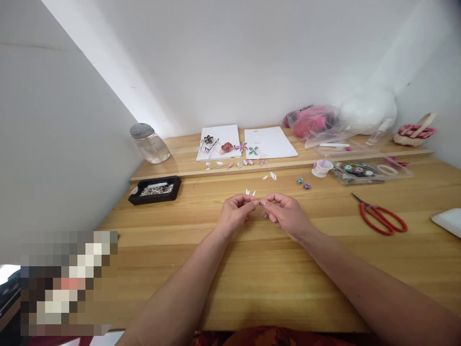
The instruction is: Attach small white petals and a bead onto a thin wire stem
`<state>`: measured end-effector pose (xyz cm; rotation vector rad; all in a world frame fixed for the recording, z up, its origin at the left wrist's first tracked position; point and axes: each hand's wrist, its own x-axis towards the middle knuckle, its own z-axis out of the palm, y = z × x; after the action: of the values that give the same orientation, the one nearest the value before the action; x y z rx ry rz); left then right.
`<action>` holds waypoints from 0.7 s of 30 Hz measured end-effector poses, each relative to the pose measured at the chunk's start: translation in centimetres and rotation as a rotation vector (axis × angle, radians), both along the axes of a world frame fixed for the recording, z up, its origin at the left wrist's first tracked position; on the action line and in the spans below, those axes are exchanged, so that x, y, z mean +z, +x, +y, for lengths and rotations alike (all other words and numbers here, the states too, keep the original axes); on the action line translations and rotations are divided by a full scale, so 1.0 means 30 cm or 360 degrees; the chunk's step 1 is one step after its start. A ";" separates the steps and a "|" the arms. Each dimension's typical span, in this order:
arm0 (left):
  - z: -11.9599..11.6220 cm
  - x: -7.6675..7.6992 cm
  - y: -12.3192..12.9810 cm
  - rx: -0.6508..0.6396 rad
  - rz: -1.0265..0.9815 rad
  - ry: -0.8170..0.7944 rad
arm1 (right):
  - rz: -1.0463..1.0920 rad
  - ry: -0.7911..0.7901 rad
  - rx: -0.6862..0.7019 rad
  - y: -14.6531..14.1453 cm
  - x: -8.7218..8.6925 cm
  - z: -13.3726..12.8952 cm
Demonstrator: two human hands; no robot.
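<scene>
At centre frame, left hand (236,212) and right hand (284,214) pinch one tiny paper piece (259,202) fingertip-to-fingertip above the tabletop (252,278); slack grip likely drops it among nearby loose petals (250,192).

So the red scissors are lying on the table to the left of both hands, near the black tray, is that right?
Not quite. The head view shows the red scissors lying on the table to the right of both hands, the left hand and the right hand, far from the black tray, which sits on the left.
</scene>
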<state>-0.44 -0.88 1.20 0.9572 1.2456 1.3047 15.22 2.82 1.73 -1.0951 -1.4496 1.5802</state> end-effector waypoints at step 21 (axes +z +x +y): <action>0.007 -0.008 -0.007 0.0157 0.0092 0.0044 | -0.0066 0.0041 0.0109 -0.003 -0.015 -0.001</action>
<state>-0.65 -0.67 0.97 0.9691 1.3366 1.3830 15.14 2.79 1.27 -1.0793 -1.5455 1.5897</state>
